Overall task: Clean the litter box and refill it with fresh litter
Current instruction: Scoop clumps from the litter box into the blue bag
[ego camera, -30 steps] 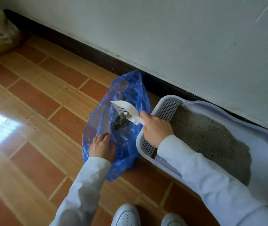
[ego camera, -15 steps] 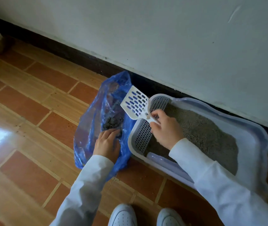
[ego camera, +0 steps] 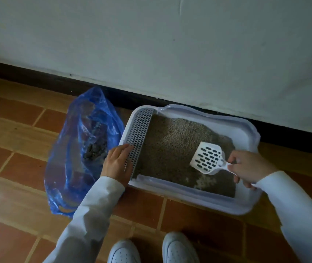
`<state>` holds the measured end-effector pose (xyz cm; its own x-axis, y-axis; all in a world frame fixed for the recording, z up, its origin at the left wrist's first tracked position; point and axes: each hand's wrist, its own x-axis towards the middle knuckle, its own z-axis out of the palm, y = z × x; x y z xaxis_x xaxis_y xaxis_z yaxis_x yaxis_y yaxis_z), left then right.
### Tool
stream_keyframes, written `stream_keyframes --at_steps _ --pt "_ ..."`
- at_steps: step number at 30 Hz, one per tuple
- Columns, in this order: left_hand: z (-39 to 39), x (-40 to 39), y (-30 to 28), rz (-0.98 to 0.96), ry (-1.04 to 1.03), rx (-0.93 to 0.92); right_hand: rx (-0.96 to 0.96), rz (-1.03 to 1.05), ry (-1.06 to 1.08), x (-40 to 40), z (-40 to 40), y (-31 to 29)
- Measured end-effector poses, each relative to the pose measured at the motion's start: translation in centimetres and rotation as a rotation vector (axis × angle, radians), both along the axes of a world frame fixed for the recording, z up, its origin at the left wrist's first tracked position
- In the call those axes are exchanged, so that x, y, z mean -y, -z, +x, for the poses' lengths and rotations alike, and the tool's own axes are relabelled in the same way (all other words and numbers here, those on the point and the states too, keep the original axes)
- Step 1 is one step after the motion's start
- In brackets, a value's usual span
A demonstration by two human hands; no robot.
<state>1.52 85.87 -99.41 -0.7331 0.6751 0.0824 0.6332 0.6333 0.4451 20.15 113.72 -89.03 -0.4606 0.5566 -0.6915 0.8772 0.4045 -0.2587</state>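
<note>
Wall fills the top, pale & bare, w/ a dark baseboard along its foot; upper edge cut off by the frame. Floor is terracotta tile w/ lighter wood-tone strips, glare washing out the lower left. Light is dim, so detail is murky.

Litter box, white w/ rounded rim, sits on the floor against the baseboard; its near right corner is hidden behind the right sleeve. Grey litter covers most of the inside, w/ a pale patch of bare bottom showing near the front. A perforated grate runs down the box's left end.

Blue plastic bag lies just beside the box on the left, crumpled, mouth hard to make out; a dark clump shows thru the film, what it is exactly I can't tell.

Two white shoes at the bottom, cut off.

Left hand rests flat, fingers spread, on the grate & box rim. Right hand is clamped on the handle of a white slotted litter scoop, blade tilted over the litter on the right side; whether it touches the litter I can't tell.
</note>
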Motion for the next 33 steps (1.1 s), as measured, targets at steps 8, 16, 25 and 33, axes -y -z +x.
stream_keyframes --at_steps 8,16,25,33 --pt "0.0 0.1 1.2 -0.006 -0.026 -0.002 0.223 -0.148 -0.266 0.4 -0.6 1.4" --pt "0.1 0.0 1.7 0.060 -0.057 -0.036 0.084 -0.278 -0.391 2.0 -3.4 5.9" --pt "-0.2 0.3 2.0 0.044 -0.038 -0.034 -0.040 -0.493 -0.246 4.7 -6.5 10.2" --pt "-0.1 0.3 1.6 0.012 -0.030 -0.015 -0.084 -0.639 -0.144 5.7 -7.5 11.2"
